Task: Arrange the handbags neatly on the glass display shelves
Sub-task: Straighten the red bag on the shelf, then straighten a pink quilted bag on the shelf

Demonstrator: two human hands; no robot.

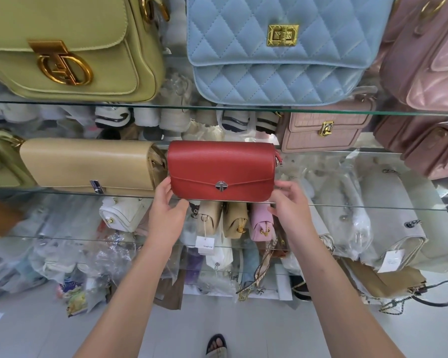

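A red handbag with a silver clasp stands at the front edge of the middle glass shelf, right beside a beige handbag. My left hand touches the red bag's lower left corner, thumb under its bottom edge. My right hand is at the bag's lower right corner with relaxed fingers; I cannot tell whether it touches. On the upper shelf stand a green bag, a quilted blue bag and a pink bag.
A pink croc-textured bag sits behind on the middle shelf, a mauve bag at right. Several small bags and plastic-wrapped bags fill the lower shelves. A sandalled foot stands on the tiled floor.
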